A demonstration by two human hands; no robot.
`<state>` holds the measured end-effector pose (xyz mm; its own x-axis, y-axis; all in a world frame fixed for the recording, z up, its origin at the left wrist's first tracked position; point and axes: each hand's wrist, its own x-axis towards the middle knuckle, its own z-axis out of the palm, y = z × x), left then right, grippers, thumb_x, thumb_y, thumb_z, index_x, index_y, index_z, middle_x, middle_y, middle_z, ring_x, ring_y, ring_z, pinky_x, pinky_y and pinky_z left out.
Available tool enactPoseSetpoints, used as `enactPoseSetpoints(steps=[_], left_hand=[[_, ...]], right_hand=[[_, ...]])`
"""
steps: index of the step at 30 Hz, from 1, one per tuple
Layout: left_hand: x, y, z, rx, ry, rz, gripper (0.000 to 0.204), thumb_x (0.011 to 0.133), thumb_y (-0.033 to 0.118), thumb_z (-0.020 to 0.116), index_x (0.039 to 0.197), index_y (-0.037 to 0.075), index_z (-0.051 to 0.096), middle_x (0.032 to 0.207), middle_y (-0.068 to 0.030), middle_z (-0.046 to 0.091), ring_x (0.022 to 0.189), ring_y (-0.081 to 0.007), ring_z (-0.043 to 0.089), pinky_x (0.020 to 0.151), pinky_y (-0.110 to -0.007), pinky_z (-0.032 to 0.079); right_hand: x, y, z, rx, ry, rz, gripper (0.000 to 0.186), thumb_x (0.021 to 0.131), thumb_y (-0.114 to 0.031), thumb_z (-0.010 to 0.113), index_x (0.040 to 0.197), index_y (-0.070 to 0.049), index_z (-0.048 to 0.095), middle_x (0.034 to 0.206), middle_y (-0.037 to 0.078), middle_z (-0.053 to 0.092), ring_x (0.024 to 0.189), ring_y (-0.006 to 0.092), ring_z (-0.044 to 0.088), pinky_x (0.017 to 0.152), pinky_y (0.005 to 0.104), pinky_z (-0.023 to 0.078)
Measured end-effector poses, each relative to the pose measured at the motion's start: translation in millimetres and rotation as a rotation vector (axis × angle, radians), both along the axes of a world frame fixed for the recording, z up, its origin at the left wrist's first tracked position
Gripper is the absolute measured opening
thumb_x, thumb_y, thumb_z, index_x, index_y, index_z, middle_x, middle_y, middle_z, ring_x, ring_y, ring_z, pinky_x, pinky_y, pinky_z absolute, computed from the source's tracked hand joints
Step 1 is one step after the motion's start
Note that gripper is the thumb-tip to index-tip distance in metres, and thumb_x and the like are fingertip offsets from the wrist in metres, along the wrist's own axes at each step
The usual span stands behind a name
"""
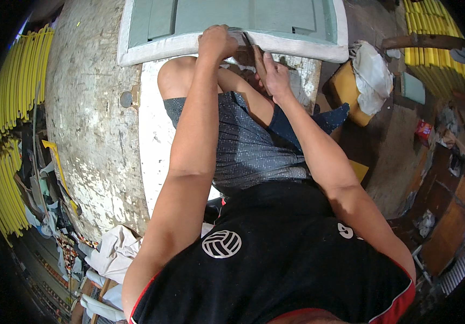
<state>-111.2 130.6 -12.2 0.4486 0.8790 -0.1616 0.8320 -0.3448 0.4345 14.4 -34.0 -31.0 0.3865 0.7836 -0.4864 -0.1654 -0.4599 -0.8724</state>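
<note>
A flat grey-green panel (pixel 232 19) with a white padded-looking border (pixel 297 46) lies at the top of the view, above my folded legs. My left hand (pixel 218 42) is closed over the near stretch of that border, left of its middle; its fingertips are partly hidden. In my right hand (pixel 275 80) is a wooden-handled tool (pixel 260 60), gripped along the handle. The tool's narrow dark end points up and left to the border, close to my left fingers. Whether it touches the border I cannot tell.
A worn, paint-flecked board (pixel 92 108) spreads on the left, with a round hole. Yellow frames (pixel 21 81) stack at the far left, more yellow frames (pixel 432 32) at the upper right. A yellow block (pixel 351 92) under white cloth (pixel 372 73) sits right. Beige cloth (pixel 116 254) lies lower left.
</note>
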Motion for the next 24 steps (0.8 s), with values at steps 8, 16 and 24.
enactPoseSetpoints(steps=[8,16,24], left_hand=[[3.5,-3.0,4.5,-0.017,0.016,0.03,0.04,0.085,0.02,0.055,0.115,0.0,0.072,0.127,-0.0246,0.068,0.121,-0.0413,0.063,0.105,-0.053,0.047],[1.4,-0.8,2.5,-0.015,-0.014,0.027,0.041,0.085,0.02,0.056,0.117,0.002,0.072,0.123,-0.0235,0.07,0.12,-0.0409,0.064,0.105,-0.053,0.047],[3.9,-8.4,6.7,-0.026,0.128,-0.041,0.048,0.087,0.027,0.066,0.13,0.005,0.065,0.138,-0.021,0.062,0.136,-0.0388,0.052,0.111,-0.057,0.042]], right_hand=[[-5.4,12.6,21.1,-0.22,0.286,-0.043,0.059,0.104,-0.055,0.051,0.103,0.002,0.066,0.083,0.011,0.066,0.062,0.0177,0.06,0.055,0.0333,0.049],[-5.7,3.1,9.8,0.142,-0.894,0.038,0.043,0.093,-0.034,0.072,0.112,0.004,0.064,0.114,0.027,0.066,0.109,0.0445,0.062,0.095,0.0516,0.048],[41.3,-27.7,22.5,-0.08,-0.656,0.037,0.051,0.102,-0.047,0.061,0.115,0.002,0.067,0.1,0.02,0.071,0.091,0.0304,0.068,0.083,0.0402,0.051]])
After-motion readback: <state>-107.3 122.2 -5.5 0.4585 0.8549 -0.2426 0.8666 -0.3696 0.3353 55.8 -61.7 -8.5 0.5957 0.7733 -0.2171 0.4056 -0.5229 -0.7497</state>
